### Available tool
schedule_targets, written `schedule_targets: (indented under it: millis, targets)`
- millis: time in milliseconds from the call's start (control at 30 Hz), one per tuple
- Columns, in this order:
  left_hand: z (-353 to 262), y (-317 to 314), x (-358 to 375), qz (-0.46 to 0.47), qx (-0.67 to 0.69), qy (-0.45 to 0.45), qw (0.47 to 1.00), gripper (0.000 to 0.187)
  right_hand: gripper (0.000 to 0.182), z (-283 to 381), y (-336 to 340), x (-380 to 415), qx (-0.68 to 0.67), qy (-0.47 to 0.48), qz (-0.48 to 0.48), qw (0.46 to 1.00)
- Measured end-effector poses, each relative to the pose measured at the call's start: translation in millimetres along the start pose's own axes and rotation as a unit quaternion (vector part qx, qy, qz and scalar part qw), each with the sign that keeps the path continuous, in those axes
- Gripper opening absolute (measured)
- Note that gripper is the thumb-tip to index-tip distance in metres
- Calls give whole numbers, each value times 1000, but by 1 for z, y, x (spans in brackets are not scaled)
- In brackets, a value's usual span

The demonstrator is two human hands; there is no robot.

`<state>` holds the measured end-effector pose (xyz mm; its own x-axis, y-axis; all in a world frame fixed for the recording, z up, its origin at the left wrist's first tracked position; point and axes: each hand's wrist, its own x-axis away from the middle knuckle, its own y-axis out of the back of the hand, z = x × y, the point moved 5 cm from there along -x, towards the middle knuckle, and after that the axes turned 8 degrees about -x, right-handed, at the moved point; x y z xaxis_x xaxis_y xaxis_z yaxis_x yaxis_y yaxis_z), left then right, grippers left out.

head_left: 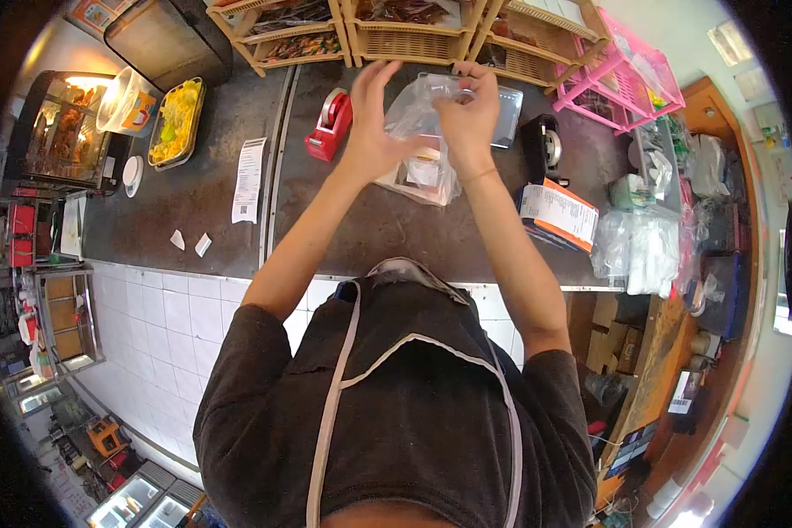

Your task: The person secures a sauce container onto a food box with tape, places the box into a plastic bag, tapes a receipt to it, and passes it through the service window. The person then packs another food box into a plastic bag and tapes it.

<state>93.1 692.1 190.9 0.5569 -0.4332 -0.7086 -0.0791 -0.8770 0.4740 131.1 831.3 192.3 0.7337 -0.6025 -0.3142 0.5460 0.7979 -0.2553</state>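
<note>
receipt [249, 179]: printed lines, too small to read
paper slip [559, 211]: print illegible
barcode label [680, 405]: bars only, digits unreadable

Arms: you extend both forward, elbows bent, forearms converging.
Left hand [371, 110]: raised, fingers spread and curled, thumb side turned inward.
Right hand [466, 114]: level with your left, fingers pinched together, wrist bent.
Spacing: your hands are near, not touching.
</note>
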Motion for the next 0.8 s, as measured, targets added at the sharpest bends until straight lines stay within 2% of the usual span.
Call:
schedule_targets:
  millis: [67, 100, 133, 200, 233, 267, 300, 333, 400, 433, 500, 533, 600, 633, 667, 700, 733, 767, 800]
  targets:
    - [26, -39, 54, 77, -112, 67, 989, 92, 51, -12, 2, -8, 129, 20, -4, 991]
    - [34, -59, 82, 117, -151, 94, 977, 103, 55, -22, -1, -10, 131, 6, 11, 991]
    - [44, -85, 92, 115, -135, 113, 978, 100, 55, -25, -7, -10, 123, 2, 27, 992]
    - [70, -129, 108, 73, -75, 156, 982, 89, 61, -31, -22, 0, 102, -64, 154, 981]
    - [78, -133, 107, 63, -83, 171, 980, 89, 62, -22, -18, 3, 162, -20, 191, 968]
    - [87, -137, 109, 50, -77, 208, 974, 81, 63, -9, -11, 5, 222, 25, 227, 948]
    - [96, -142, 115, 39, -73, 238, 968, 77, 63, -1, 0, 4, 224, 16, 246, 943]
    - [104, -147, 122, 26, -68, 266, 961, 73, 65, 15, 10, -1, 353, 131, 224, 899]
    - [112, -161, 132, 54, -54, 243, 967, 65, 67, 5, 10, -8, 464, 246, 203, 827]
    - [110, -163, 133, 67, -47, 235, 969, 63, 63, -30, 8, -7, 400, 227, 275, 844]
    - [84, -130, 112, 5, 121, 245, 962, 72, 59, -94, 18, -2, 340, 203, 331, 856]
    - [70, -120, 104, 10, 127, 242, 962, 72, 60, -138, 29, -3, 213, -6, 313, 926]
    - [57, -91, 96, -66, -77, 265, 959, 87, 62, -167, 13, 8, 65, -211, 278, 935]
    - [72, -110, 103, -8, -144, 281, 949, 86, 47, -154, 4, 28, 2, -221, 143, 965]
    - [82, -119, 109, -1, -148, 288, 946, 86, 32, -138, 3, 52, -59, -232, 3, 971]
    - [91, -129, 108, 36, -246, 243, 937, 75, 34, -117, -8, 65, 1, -196, 71, 978]
    - [106, -142, 109, 71, -339, 194, 918, 65, 34, -99, 0, 57, 1, -200, 70, 977]
    - [137, -167, 133, 74, 19, 249, 965, 55, 42, -81, 3, 42, -89, -233, 193, 949]
    - [167, -190, 158, 41, 356, 323, 876, 46, 50, -70, 11, 31, -179, -258, 312, 897]
